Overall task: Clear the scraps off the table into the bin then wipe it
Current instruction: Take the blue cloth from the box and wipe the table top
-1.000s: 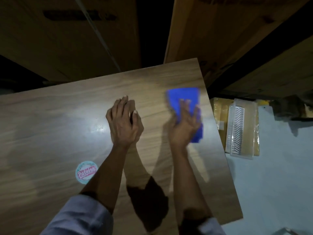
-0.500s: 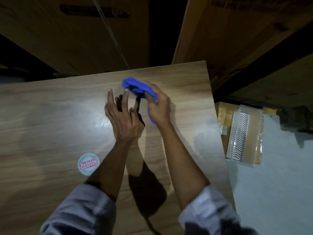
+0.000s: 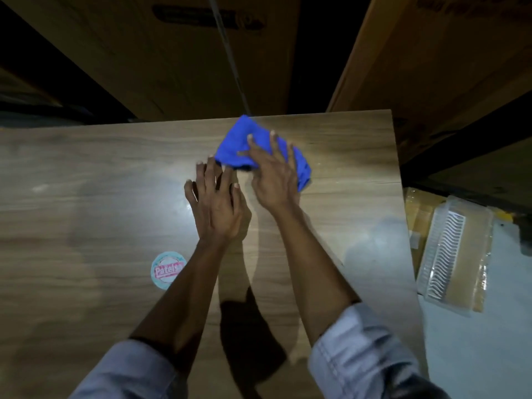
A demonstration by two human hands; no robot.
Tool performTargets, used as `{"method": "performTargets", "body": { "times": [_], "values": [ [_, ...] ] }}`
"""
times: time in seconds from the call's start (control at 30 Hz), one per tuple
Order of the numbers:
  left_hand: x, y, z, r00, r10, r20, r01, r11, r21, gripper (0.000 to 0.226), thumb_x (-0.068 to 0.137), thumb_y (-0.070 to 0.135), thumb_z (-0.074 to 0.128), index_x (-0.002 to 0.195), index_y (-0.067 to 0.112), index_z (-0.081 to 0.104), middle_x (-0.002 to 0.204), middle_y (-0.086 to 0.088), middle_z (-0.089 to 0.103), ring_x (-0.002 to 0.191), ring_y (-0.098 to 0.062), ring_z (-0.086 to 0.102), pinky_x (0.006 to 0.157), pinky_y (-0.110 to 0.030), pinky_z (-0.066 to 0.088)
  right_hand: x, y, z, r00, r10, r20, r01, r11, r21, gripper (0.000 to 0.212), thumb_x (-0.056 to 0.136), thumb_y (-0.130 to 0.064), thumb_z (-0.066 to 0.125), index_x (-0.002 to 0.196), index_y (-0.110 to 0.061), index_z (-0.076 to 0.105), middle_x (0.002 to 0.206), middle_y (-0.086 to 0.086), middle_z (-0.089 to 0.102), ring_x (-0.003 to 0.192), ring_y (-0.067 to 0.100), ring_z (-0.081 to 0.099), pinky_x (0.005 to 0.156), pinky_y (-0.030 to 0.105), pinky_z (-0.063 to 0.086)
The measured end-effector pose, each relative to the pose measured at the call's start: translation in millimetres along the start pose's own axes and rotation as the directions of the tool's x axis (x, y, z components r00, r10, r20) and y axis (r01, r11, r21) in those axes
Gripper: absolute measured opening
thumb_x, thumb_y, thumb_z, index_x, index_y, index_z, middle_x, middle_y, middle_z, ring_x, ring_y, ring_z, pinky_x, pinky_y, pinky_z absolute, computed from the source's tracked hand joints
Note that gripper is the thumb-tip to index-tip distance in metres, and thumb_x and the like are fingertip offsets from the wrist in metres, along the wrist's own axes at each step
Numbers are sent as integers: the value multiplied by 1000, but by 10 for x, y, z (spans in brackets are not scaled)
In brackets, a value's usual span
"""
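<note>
The crumpled bright blue cloth (image 3: 233,148) lies on the wood-grain laminate table (image 3: 86,197), near its far edge and right of the middle. It is bunched into a loose, uneven wedge. Its long axis runs on a slant, from a narrow tip pointing at the far edge down toward the near right, where a thicker fold ends just past the little-finger side of the hand upon it.

The right hand (image 3: 273,180) rests palm-down on the cloth. Its fingers (image 3: 274,145) are straight and spread, pressing flat on the fabric rather than curling round it, and the cloth shows beyond the fingertips and on both sides of the hand.

The left hand (image 3: 218,211) lies just beside it, to the left and a little nearer. It is flat on the bare tabletop with fingers straight and splayed, holding nothing. Its fingertips come close to the cloth's near-left edge; whether they touch it cannot be told.

Both forearms are bare, with pale grey-blue sleeves (image 3: 359,355) pushed up near the elbows. A round pale-blue sticker with red lettering (image 3: 162,269) sits on the table near the left forearm, which covers its right edge.

Off the table's right edge, on a light grey floor (image 3: 475,355), lies a clear plastic packet with a ribbed white insert (image 3: 449,249) over brown card. Large brown boards (image 3: 144,53) stand beyond the far edge in dim light.
</note>
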State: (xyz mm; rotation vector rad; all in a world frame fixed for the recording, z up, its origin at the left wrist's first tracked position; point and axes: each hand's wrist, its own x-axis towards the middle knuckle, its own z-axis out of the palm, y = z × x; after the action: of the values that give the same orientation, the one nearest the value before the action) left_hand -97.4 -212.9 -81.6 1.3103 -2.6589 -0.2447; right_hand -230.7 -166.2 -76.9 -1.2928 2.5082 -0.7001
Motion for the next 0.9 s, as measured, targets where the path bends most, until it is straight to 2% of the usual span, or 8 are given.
{"method": "performTargets", "body": {
  "times": [0.1,0.17,0.27,0.33,0.43,0.63,0.77,0.9],
  "values": [
    [-239,-54,-142,999,-4,-38,2,999,-44,45,93,22,40,134,15,57,163,-12,35,154,-31,28,117,-53,21,-342,-62,-223,991,129,34,-130,872,471,36,95,-6,54,125,-20,68,121,-1,71,122,23,62,106,34,41],
    [-441,-114,-180,996,44,-83,-48,997,-54,45,95,22,40,136,15,57,164,-10,34,153,-29,29,116,-52,23,-487,117,-484,891,407,-202,-240,799,551,33,97,-7,53,124,-15,68,112,3,71,108,26,67,95,36,49],
    [-643,-155,-124,996,53,-67,-59,995,-79,48,92,21,39,135,11,58,164,-8,35,154,-27,28,118,-53,24,-548,550,-526,781,483,-396,-352,864,360,42,96,-16,51,136,-21,63,144,3,61,143,33,46,119,53,27],
    [-724,-172,-55,998,51,-31,-54,994,-98,51,90,21,40,137,11,56,165,-6,34,155,-26,26,120,-51,23,-559,553,-309,861,396,-318,-359,918,170,50,94,-18,47,142,-24,58,155,-3,51,153,31,29,124,60,12],
    [-769,-226,2,996,84,-25,-87,983,-161,60,91,18,39,149,9,48,165,-9,34,156,-27,24,123,-51,22,-695,240,19,963,67,-262,-82,996,-44,69,75,-7,52,142,-20,59,150,-1,56,146,39,40,120,65,24],
    [-1070,-442,-219,988,147,-42,-153,925,-349,60,99,24,33,151,-4,41,160,-18,39,153,-35,29,123,-55,22,-1697,-350,203,989,-110,-100,130,966,222,43,92,3,57,130,-12,70,135,0,69,139,24,51,117,55,34],
    [-1194,-539,-253,992,121,-23,-122,938,-323,52,101,19,36,150,4,47,159,-13,43,153,-30,32,124,-53,22,-1777,-163,-289,951,90,-296,-12,967,255,46,85,-3,50,124,-12,72,131,4,71,125,28,64,109,51,46],
    [-1313,-559,-132,993,116,23,-105,955,-277,52,105,24,41,155,7,41,166,-12,32,157,-30,21,127,-50,17,-1539,88,-238,895,341,-289,-338,939,61,59,87,-13,39,142,-21,59,150,-1,57,149,35,38,122,62,20]
  ]
}}
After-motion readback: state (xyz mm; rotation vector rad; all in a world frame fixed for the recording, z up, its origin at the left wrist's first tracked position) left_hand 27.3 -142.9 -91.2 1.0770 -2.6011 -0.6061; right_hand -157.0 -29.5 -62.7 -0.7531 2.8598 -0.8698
